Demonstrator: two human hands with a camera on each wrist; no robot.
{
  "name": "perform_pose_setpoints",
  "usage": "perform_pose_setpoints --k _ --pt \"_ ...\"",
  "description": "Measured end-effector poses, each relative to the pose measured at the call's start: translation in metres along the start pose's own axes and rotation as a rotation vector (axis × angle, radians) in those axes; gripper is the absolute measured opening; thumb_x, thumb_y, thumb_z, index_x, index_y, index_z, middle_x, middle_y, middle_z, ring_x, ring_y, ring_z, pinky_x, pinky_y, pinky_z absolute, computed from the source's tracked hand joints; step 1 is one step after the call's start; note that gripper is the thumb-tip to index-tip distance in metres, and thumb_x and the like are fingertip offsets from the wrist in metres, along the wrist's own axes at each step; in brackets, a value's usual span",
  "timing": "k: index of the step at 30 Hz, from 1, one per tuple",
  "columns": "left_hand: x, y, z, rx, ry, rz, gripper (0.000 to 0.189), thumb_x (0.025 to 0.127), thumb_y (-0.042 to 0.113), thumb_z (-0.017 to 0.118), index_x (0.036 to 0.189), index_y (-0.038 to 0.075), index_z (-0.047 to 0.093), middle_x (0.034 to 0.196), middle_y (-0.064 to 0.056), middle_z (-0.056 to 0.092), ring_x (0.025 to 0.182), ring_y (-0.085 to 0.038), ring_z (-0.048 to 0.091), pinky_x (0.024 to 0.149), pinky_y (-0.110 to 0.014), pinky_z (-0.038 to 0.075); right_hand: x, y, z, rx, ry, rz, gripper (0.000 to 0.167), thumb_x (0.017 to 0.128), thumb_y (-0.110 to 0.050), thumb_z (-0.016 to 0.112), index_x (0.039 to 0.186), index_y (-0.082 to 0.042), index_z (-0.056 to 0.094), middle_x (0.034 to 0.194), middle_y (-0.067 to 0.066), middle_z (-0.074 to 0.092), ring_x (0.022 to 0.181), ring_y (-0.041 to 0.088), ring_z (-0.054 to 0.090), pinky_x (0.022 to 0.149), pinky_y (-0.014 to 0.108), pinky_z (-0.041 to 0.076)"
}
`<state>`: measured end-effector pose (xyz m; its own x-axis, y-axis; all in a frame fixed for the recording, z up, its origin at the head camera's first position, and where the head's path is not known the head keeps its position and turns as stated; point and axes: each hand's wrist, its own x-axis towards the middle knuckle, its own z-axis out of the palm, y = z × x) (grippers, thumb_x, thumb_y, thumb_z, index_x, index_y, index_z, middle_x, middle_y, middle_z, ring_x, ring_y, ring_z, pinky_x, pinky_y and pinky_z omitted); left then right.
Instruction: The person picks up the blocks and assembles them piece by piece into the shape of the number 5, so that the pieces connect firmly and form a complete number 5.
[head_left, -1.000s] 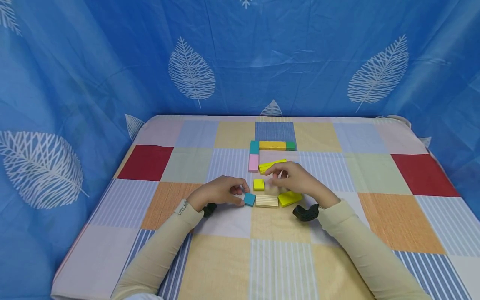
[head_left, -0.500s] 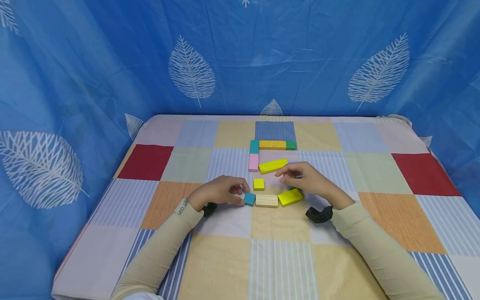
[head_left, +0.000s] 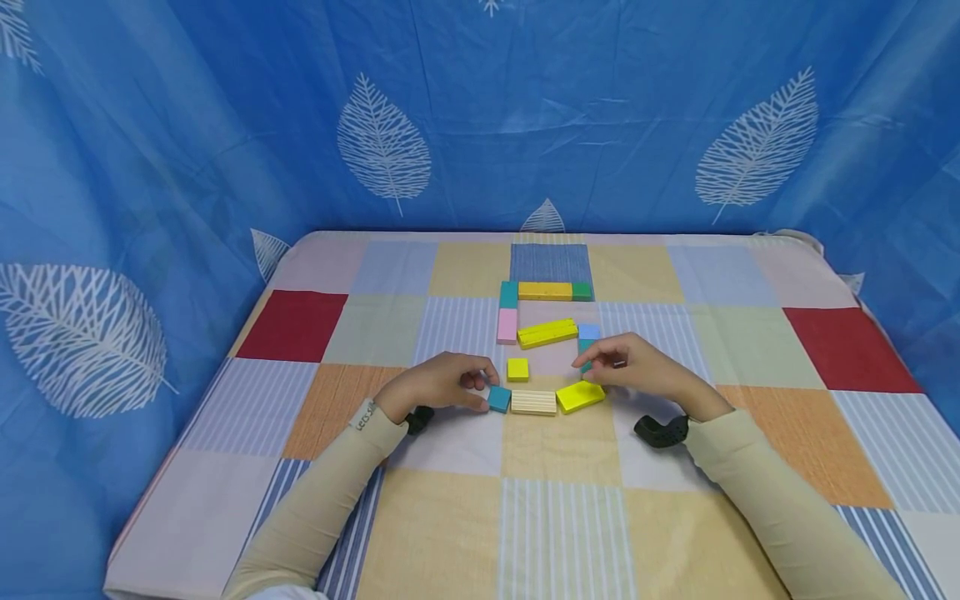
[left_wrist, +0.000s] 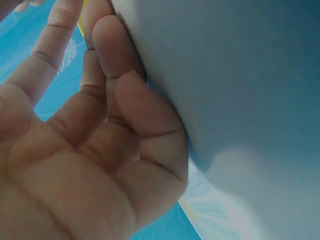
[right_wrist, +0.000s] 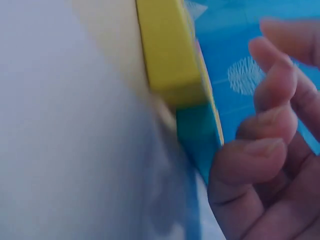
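Observation:
My left hand (head_left: 444, 387) pinches a small teal-blue block (head_left: 498, 398) at its left side with thumb and index finger; in the left wrist view the other fingers (left_wrist: 150, 110) curl in. The block stands against the left end of a striped cream block (head_left: 533, 402). My right hand (head_left: 637, 367) hovers with loosely bent fingers (right_wrist: 250, 160) around a teal block (head_left: 585, 344), and no grip shows. Before that hand lies a tilted yellow block (head_left: 580, 397), also in the right wrist view. A small yellow block (head_left: 517, 369) sits between the hands.
Behind lie a long slanted yellow piece (head_left: 547, 332), a light blue block (head_left: 588, 331), a pink block (head_left: 507, 326), another teal block (head_left: 508, 293), an orange-yellow block (head_left: 545, 291) and a green block (head_left: 581, 292). A blue leaf-print curtain (head_left: 480, 150) borders the patchwork-covered table (head_left: 562, 533).
My right hand has moved right, away from the slanted yellow piece, and come lower toward the teal block. That uncovers the light blue block. The left hand and its block stay put.

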<state>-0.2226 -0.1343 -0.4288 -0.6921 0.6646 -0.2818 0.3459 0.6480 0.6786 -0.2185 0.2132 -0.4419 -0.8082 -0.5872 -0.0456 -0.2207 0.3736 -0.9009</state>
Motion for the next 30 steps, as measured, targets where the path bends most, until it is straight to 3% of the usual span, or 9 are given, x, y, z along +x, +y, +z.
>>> perform_pose_setpoints --k 2,6,20,26,30 --pt "-0.001 0.001 0.000 -0.001 0.000 -0.004 0.027 0.095 0.010 0.085 0.118 0.012 0.071 0.096 0.001 0.061 0.090 -0.015 0.054 0.082 -0.028 0.047 -0.001 0.004 -0.003 0.001 -0.028 -0.003 0.021 0.099 0.004 0.070 0.118 0.011 0.075 0.072 0.000 0.057 0.060 0.013 0.044 0.057 0.024 0.037" --pt "-0.001 0.002 0.000 -0.001 -0.001 -0.008 0.027 0.096 0.010 0.084 0.118 0.012 0.071 0.097 0.000 0.061 0.091 -0.016 0.054 0.083 -0.028 0.047 -0.001 0.011 -0.007 0.007 -0.083 0.008 0.024 0.096 0.003 0.075 0.119 0.011 0.076 0.069 -0.003 0.049 0.059 0.012 0.041 0.056 0.024 0.034" --pt "-0.002 -0.002 -0.005 -0.041 -0.017 -0.016 0.042 0.093 0.013 0.088 0.128 0.012 0.066 0.103 -0.001 0.063 0.097 -0.018 0.056 0.090 -0.030 0.048 -0.002 0.017 -0.009 -0.003 -0.161 -0.003 0.028 0.092 0.005 0.079 0.119 0.012 0.075 0.066 -0.003 0.042 0.060 0.010 0.037 0.058 0.025 0.032" --pt "0.000 -0.006 -0.009 -0.108 -0.046 -0.040 0.041 0.100 0.014 0.080 0.136 0.008 0.061 0.107 -0.003 0.066 0.096 -0.018 0.059 0.085 -0.029 0.049 -0.002 0.017 -0.009 0.003 -0.168 -0.020 0.028 0.092 0.006 0.078 0.119 0.013 0.074 0.065 0.001 0.040 0.060 0.010 0.036 0.059 0.025 0.033" --pt "0.001 -0.006 -0.014 -0.090 -0.045 -0.044 0.040 0.105 0.016 0.074 0.140 0.007 0.059 0.112 -0.004 0.069 0.099 -0.019 0.062 0.084 -0.029 0.051 -0.002 0.016 -0.009 -0.006 -0.168 -0.015 0.028 0.093 0.005 0.078 0.119 0.012 0.075 0.065 -0.001 0.039 0.060 0.009 0.035 0.060 0.024 0.033"
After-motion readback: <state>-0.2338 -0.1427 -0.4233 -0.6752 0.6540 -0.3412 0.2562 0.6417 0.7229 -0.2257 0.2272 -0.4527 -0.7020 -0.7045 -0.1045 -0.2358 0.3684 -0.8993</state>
